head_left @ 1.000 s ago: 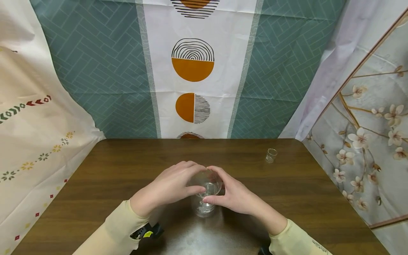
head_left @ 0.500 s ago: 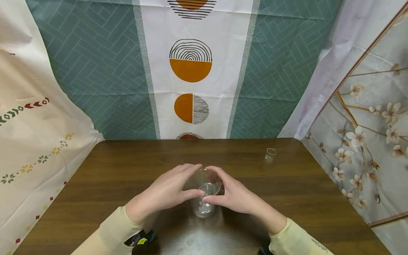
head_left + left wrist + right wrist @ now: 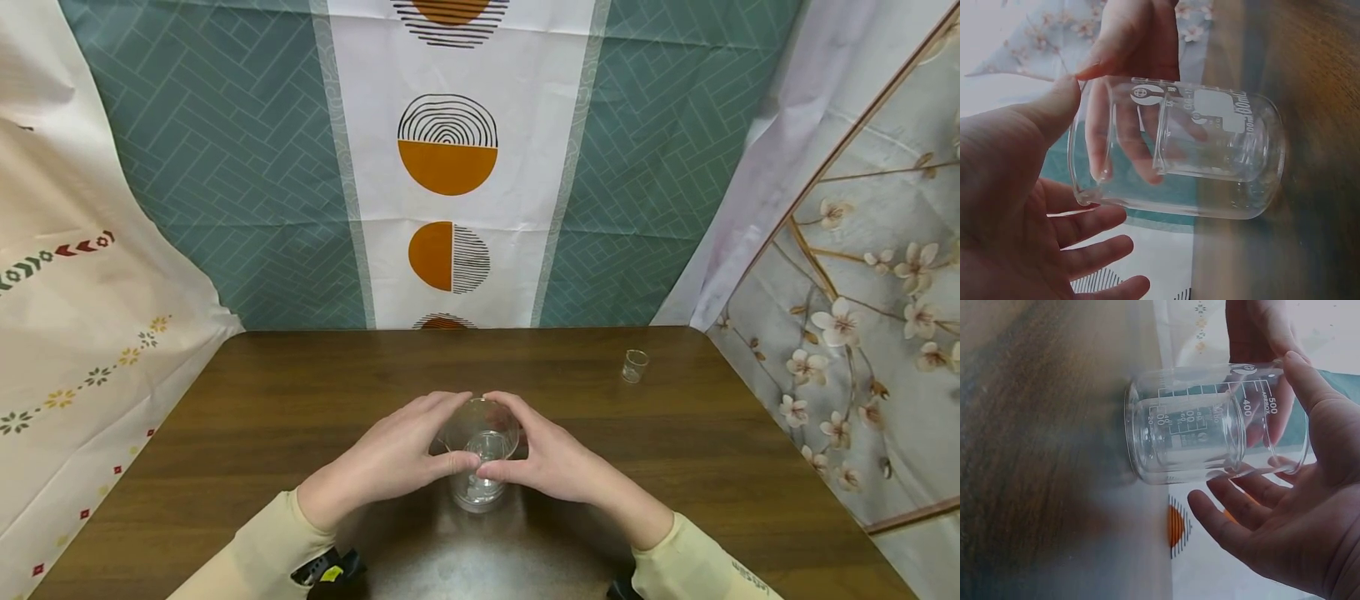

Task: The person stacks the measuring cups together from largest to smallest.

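A large clear glass beaker (image 3: pixel 477 502) stands upright on the table before the person, with white markings up to 500 showing in the right wrist view. Nested inside it is a smaller glass beaker (image 3: pixel 1197 428), also printed with a white scale. Curved round the large beaker's left side near the top, the left hand (image 3: pixel 397 454) has its thumb at the near rim. The right hand (image 3: pixel 558 454) grips the opposite side, fingers round the far side and thumb at the near rim. Both thumb tips come close together at the rim (image 3: pixel 1075 150).
A tiny glass beaker (image 3: pixel 634 367) stands near the back right of the brown wooden table (image 3: pixel 300 375). Behind the table hangs a green and white patterned cloth (image 3: pixel 277 250). Floral cloth (image 3: pixel 900 375) borders the right side, cream cloth (image 3: pixel 97 333) the left.
The left hand has shifted slightly left and toward the person, its thumb now lower at the near rim. The right hand and the beakers stay nearly where they were.
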The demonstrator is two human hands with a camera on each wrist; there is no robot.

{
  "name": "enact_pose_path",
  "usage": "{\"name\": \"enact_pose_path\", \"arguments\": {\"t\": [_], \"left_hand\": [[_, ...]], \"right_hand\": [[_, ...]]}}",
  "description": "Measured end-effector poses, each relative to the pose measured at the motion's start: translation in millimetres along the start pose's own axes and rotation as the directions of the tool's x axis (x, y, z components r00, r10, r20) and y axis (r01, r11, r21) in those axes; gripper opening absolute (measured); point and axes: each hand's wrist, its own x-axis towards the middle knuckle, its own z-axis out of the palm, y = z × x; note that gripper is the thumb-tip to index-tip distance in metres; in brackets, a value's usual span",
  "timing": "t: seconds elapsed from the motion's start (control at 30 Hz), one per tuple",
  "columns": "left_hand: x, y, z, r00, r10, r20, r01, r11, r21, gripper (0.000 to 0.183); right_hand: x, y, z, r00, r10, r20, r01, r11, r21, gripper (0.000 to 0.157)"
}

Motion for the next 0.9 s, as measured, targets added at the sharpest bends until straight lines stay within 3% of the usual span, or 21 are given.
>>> {"name": "enact_pose_path", "arguments": {"t": [0.53,0.9], "left_hand": [[3.0,-7.0,5.0,0.999,0.036,0.012,-0.035,0.995,-0.089,0.093],[2.8,-5.4,5.1,0.999,0.045,-0.003,-0.045,0.996,-0.074,0.096]], "right_hand": [[-1.3,1.1,-2.0,1.000,0.000,0.022,-0.001,1.000,0.030,0.087],[-1.4,6.8,-2.2,0.999,-0.008,0.045,0.006,0.999,0.051,0.084]]}}
